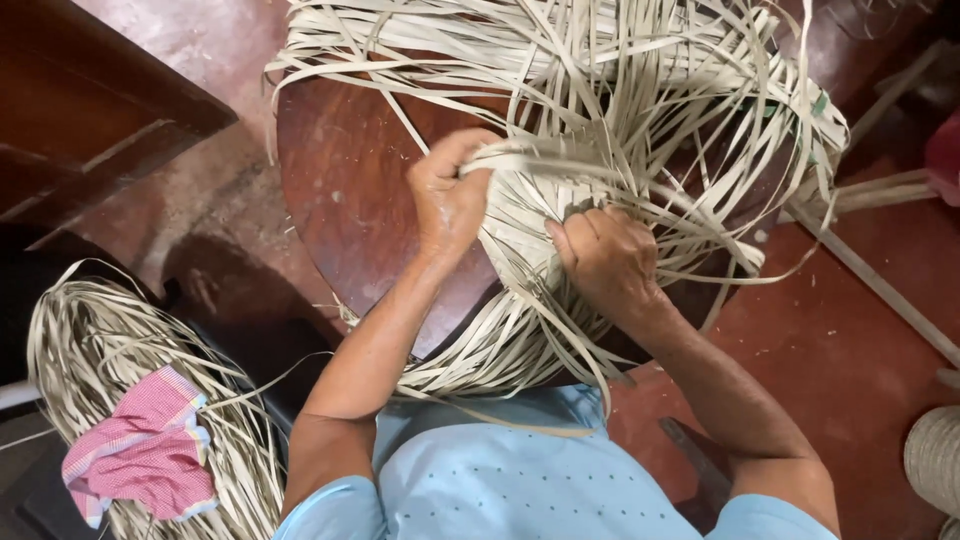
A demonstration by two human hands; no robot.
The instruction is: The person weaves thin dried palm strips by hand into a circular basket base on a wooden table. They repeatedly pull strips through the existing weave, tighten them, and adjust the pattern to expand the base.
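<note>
A pale woven piece of flat straw strips (525, 215) lies on a round dark-brown wooden table (345, 190), with many loose strip ends (640, 70) fanning out over the far side. My left hand (448, 195) is closed on a bunch of strips at the weave's left edge, pulling them rightward. My right hand (605, 255) presses on the weave just right of centre, fingers curled around strips.
A second bundle of straw strips (90, 350) lies at the lower left with a pink checked cloth (145, 455) on it. Dark wooden furniture (90, 110) stands at the upper left. The red floor (850, 350) holds thin poles (880, 285) and a coiled object (935, 455) at right.
</note>
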